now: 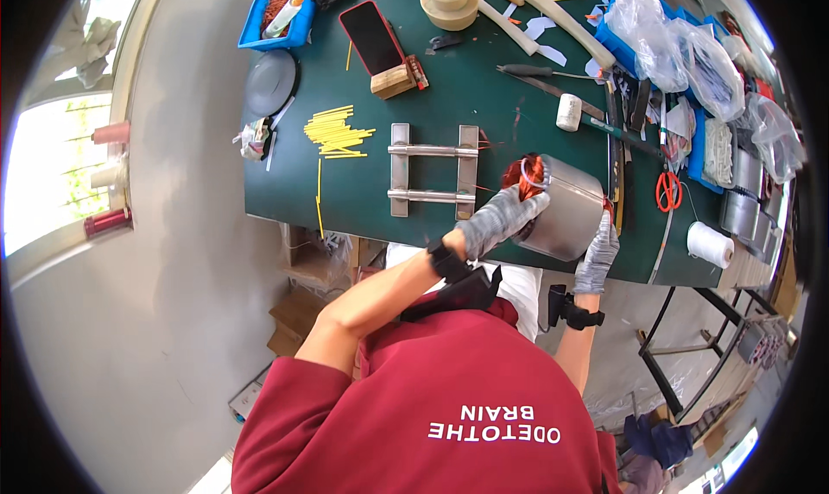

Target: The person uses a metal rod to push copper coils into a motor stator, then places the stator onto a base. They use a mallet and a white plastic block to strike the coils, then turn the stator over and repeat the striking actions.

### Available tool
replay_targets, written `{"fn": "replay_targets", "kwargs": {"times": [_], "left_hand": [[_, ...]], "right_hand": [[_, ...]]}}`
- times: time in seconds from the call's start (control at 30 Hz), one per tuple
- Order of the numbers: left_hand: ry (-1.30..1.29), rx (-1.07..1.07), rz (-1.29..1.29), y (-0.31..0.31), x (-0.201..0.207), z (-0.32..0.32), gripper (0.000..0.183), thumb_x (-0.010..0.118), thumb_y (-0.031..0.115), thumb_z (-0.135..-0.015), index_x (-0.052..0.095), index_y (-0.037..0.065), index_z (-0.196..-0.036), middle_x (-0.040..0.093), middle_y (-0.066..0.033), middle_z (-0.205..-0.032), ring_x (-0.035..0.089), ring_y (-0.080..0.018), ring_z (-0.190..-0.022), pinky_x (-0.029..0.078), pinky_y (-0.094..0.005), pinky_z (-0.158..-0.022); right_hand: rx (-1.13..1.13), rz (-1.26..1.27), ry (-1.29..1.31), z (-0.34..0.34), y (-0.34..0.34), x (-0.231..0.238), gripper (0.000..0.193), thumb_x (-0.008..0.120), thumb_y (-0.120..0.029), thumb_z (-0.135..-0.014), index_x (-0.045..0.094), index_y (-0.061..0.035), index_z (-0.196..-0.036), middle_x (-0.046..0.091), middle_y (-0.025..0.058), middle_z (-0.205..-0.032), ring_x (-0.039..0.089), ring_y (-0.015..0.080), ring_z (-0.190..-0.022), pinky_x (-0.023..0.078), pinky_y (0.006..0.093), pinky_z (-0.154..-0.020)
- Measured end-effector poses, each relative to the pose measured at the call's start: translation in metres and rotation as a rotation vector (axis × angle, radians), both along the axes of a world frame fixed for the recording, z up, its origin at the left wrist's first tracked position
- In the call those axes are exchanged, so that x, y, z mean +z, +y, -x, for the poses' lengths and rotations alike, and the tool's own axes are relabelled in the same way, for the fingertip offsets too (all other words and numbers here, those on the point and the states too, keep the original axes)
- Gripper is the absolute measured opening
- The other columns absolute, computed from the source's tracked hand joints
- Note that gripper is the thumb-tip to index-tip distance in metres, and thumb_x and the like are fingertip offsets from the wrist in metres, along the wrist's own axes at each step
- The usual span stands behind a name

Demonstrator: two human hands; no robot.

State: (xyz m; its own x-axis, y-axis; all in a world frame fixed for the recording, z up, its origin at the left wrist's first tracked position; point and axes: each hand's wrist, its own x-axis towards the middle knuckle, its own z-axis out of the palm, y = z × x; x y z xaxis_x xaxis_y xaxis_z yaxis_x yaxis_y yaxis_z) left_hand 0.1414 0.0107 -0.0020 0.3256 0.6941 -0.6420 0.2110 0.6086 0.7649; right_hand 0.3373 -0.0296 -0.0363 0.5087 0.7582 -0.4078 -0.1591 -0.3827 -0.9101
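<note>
Between my two gloved hands, a motor stator (566,207) lies tilted on its side over the near edge of the green bench. It is a grey metal cylinder with reddish copper windings (524,176) bulging from its left end. My left hand (505,218) grips that left end, its fingers up against the windings. On the opposite end sits my right hand (598,254), fingers pressed around the rim, where a bit of copper wire shows. The fingertips of both hands are partly hidden. Left of the stator stands a metal cradle (432,196) with two rollers.
Yellow sticks (337,133) lie left on the bench (345,196), below a phone (373,36) by a wooden block (393,81). Toward the right are red scissors (667,191), a white thread spool (710,244), a white-headed mallet (569,112) and blue bins with plastic bags (708,66).
</note>
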Motion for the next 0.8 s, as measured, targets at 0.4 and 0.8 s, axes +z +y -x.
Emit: {"fn": "replay_targets", "kwargs": {"times": [0.4, 0.8], "left_hand": [[0.563, 0.446, -0.559, -0.035, -0.048, 0.077, 0.016, 0.06, 0.013, -0.082, 0.06, 0.005, -0.095, 0.063, -0.0085, -0.088, 0.059, -0.0185, -0.084, 0.047, -0.0303, -0.077], [0.901, -0.41, -0.871, -0.031, -0.079, 0.165, 0.02, 0.071, 0.021, -0.066, 0.059, 0.013, -0.08, 0.058, -0.0053, -0.07, 0.06, -0.0223, -0.079, 0.043, -0.0371, -0.084]], "right_hand": [[0.063, 0.082, -0.045, -0.022, 0.019, -0.021, 0.045, 0.052, -0.036, -0.09, 0.056, 0.0003, -0.116, 0.06, 0.0089, -0.104, 0.057, 0.0174, -0.089, 0.047, 0.0295, -0.08], [0.13, 0.054, -0.008, -0.047, 0.034, -0.045, 0.049, 0.05, -0.039, -0.09, 0.055, 0.0023, -0.116, 0.058, 0.0097, -0.112, 0.057, 0.0202, -0.098, 0.046, 0.0324, -0.086]]}}
